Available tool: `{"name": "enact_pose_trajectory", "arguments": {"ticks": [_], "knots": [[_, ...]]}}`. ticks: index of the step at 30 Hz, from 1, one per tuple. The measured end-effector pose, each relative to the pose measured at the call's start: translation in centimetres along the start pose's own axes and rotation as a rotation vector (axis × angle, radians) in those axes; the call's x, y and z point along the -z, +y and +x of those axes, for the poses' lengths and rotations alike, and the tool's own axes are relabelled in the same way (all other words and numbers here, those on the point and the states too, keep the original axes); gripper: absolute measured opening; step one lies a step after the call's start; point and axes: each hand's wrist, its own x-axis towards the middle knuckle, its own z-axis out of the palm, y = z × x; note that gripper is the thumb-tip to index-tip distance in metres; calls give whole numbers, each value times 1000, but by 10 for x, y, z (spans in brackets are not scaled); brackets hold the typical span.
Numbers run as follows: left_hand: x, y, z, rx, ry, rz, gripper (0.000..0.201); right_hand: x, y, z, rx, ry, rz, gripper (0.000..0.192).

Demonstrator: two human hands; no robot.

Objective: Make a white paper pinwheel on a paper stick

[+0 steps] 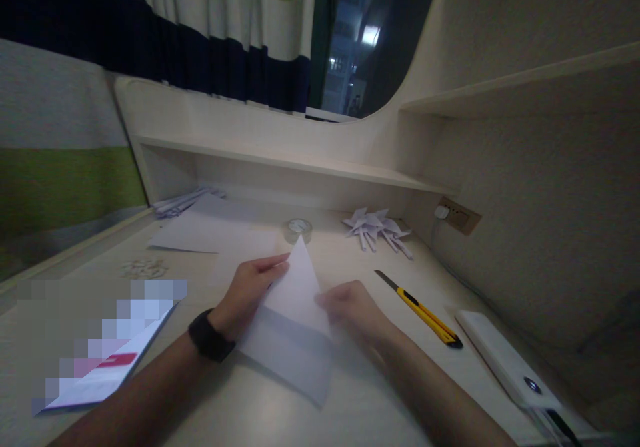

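My study nook at home, pale built-in worktop [380, 393] with shelf [300, 163], striped curtain [150, 40], night window [350, 40], wall socket [457, 216]

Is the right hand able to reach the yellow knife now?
Probably yes. The yellow knife lies just beside the right hand, with bare desk between them, though that hand now holds the paper.

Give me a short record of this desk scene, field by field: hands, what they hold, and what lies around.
left hand: on the white paper sheet, pinching its raised folded corner
right hand: on the sheet's right edge, blurred
right of hands: yellow utility knife, blade out; white power bank
behind: tape roll, folded paper shapes, paper stack
surface: desk
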Motion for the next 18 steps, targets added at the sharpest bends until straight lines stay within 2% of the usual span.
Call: {"name": "enact_pose_trajectory", "arguments": {"ticks": [4, 12, 18], "knots": [[3, -1, 3, 42, -5, -26, 60, -5, 4, 2, -20, -72, 23, 40], [6, 0, 4, 14, 20, 1, 50, -7, 8, 3, -45, -11, 41, 35], [9, -2, 6, 23, 18, 3, 55, -8, 8, 3, -31, -20, 51, 36]]}}
